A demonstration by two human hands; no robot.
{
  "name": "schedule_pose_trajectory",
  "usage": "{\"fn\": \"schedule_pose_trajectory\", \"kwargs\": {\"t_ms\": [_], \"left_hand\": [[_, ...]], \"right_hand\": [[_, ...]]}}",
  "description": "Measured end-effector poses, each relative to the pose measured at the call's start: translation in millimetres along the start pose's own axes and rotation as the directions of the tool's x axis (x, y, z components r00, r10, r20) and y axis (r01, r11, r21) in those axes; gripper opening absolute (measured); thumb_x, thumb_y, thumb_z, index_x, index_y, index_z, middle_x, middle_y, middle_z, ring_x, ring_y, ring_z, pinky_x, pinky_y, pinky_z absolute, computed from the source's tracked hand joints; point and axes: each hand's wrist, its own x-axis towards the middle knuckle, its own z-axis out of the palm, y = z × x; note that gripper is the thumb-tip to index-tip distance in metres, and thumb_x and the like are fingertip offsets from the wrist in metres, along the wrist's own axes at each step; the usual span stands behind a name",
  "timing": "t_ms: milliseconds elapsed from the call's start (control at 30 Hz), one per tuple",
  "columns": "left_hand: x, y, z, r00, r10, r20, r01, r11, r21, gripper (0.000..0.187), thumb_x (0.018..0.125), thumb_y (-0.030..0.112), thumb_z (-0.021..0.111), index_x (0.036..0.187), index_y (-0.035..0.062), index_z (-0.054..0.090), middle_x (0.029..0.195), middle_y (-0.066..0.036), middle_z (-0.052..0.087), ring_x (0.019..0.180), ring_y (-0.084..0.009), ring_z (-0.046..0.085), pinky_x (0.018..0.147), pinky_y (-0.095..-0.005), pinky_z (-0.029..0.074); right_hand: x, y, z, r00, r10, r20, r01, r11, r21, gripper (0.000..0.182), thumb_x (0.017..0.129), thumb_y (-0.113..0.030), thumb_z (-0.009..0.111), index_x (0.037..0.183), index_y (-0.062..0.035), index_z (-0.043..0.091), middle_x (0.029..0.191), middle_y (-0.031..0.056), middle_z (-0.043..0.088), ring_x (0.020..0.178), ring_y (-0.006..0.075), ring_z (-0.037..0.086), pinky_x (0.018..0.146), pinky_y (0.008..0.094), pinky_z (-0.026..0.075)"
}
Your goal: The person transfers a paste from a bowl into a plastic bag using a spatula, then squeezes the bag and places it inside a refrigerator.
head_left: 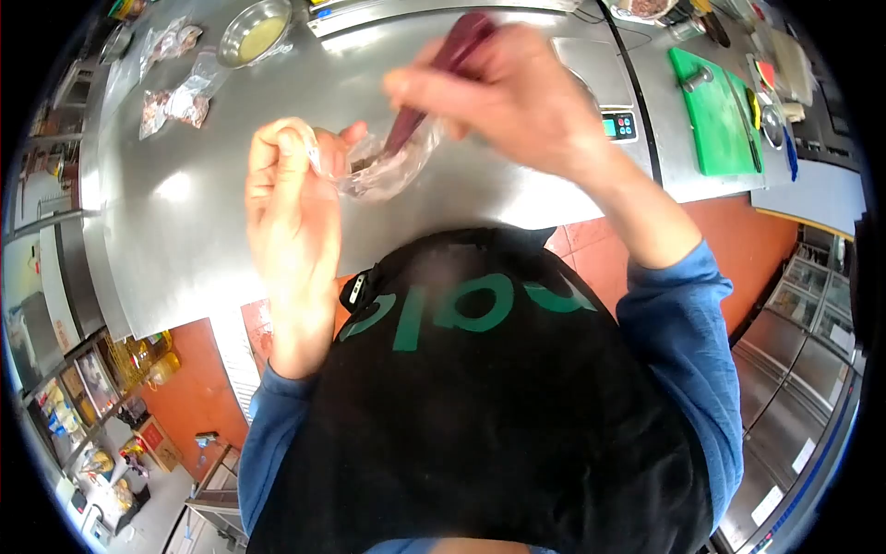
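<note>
A clear plastic bag with some brownish contents hangs above the near edge of the steel counter. My left hand pinches the bag's open rim on its left side. Slightly blurred, my right hand is wrapped round a dark red utensil, whose lower end reaches down into the bag's mouth. The utensil's tip is hidden among the contents.
Filled plastic bags and a metal bowl of yellowish liquid stand at the back left. A scale sits behind my right forearm. Farther right, a green cutting board carries a knife.
</note>
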Motion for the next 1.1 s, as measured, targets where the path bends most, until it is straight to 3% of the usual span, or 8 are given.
{"fn": "schedule_pose_trajectory", "kwargs": {"t_ms": [167, 300, 467, 633, 733, 833, 867, 1100], "left_hand": [[-4, -12, -5, 1.000, 0.010, 0.005, -0.010, 0.999, -0.051, 0.012, 0.093, 0.018, 0.053, 0.093, 0.0062, 0.055, 0.082, 0.000, 0.052, 0.076, -0.0138, 0.049, 0.097, -0.0477, 0.038], [-4, -25, -10, 0.999, 0.016, 0.031, -0.016, 1.000, -0.013, 0.011, 0.093, 0.016, 0.053, 0.095, 0.0053, 0.056, 0.085, -0.002, 0.052, 0.080, -0.0147, 0.050, 0.100, -0.0481, 0.035], [-11, -20, -17, 0.991, 0.124, 0.044, -0.131, 0.934, 0.333, 0.012, 0.092, 0.016, 0.055, 0.093, 0.0042, 0.055, 0.114, -0.017, 0.056, 0.110, -0.0244, 0.050, 0.104, -0.0455, 0.030], [-45, -24, -66, 0.986, 0.086, 0.139, -0.163, 0.621, 0.767, 0.091, 0.070, 0.039, 0.076, 0.141, 0.0071, 0.029, 0.135, -0.019, 0.044, 0.128, -0.0320, 0.038, 0.107, -0.0432, 0.025], [-53, -40, -67, 0.991, -0.119, 0.059, 0.028, 0.622, 0.783, 0.096, 0.067, 0.042, 0.078, 0.142, 0.0071, 0.029, 0.137, -0.019, 0.042, 0.127, -0.0305, 0.039, 0.107, -0.0438, 0.027], [-32, -51, -58, 0.999, 0.009, 0.037, -0.033, 0.678, 0.735, 0.085, 0.069, 0.039, 0.078, 0.137, 0.0071, 0.038, 0.135, -0.016, 0.045, 0.125, -0.0283, 0.043, 0.107, -0.0436, 0.026], [-24, -48, -71, 0.958, 0.126, 0.256, -0.283, 0.315, 0.906, 0.064, 0.072, 0.032, 0.076, 0.126, 0.0068, 0.053, 0.124, -0.011, 0.056, 0.122, -0.0237, 0.047, 0.106, -0.0428, 0.027], [-22, -61, -54, 0.982, 0.030, 0.185, -0.179, 0.437, 0.881, 0.024, 0.080, 0.018, 0.066, 0.102, 0.0065, 0.065, 0.106, -0.007, 0.066, 0.102, -0.0220, 0.061, 0.106, -0.0423, 0.027]], "right_hand": [[-1, -15, -10, 0.996, -0.003, -0.093, -0.016, 0.978, -0.206, 0.042, 0.081, -0.026, 0.068, 0.052, 0.0022, 0.056, 0.048, 0.0079, 0.053, 0.044, 0.0080, 0.048, 0.040, 0.0284, 0.035], [-9, -39, -29, 0.980, -0.199, 0.019, 0.200, 0.979, -0.043, 0.020, 0.081, -0.019, 0.065, 0.079, 0.0014, 0.064, 0.056, 0.0018, 0.056, 0.050, 0.0056, 0.045, 0.043, 0.0256, 0.035], [-4, 3, -2, 0.997, -0.048, -0.059, 0.038, 0.986, -0.163, 0.020, 0.085, -0.018, 0.057, 0.076, -0.0015, 0.065, 0.052, -0.0012, 0.050, 0.049, 0.0034, 0.046, 0.045, 0.0202, 0.034], [-5, 22, 11, 0.996, -0.015, -0.083, 0.009, 0.998, -0.064, 0.021, 0.086, -0.018, 0.055, 0.077, -0.0024, 0.066, 0.051, -0.0021, 0.048, 0.050, 0.0040, 0.046, 0.047, 0.0204, 0.035], [-6, 15, 24, 0.998, -0.061, -0.031, 0.055, 0.986, -0.159, 0.020, 0.086, -0.017, 0.056, 0.078, -0.0023, 0.066, 0.054, -0.0017, 0.051, 0.052, 0.0038, 0.048, 0.048, 0.0200, 0.037], [-5, 12, 32, 1.000, -0.010, -0.015, 0.010, 0.999, -0.050, 0.018, 0.086, -0.016, 0.059, 0.078, -0.0007, 0.065, 0.057, -0.0012, 0.055, 0.053, 0.0032, 0.047, 0.049, 0.0202, 0.037], [-3, -3, 34, 0.999, -0.029, 0.015, 0.030, 0.996, -0.085, 0.018, 0.085, -0.016, 0.060, 0.078, 0.0002, 0.065, 0.058, -0.0009, 0.055, 0.053, 0.0031, 0.046, 0.049, 0.0203, 0.037], [-6, -14, 42, 0.997, -0.078, 0.028, 0.082, 0.975, -0.208, 0.015, 0.083, -0.011, 0.061, 0.079, 0.0029, 0.064, 0.058, 0.0010, 0.056, 0.054, 0.0034, 0.045, 0.049, 0.0203, 0.038]]}}
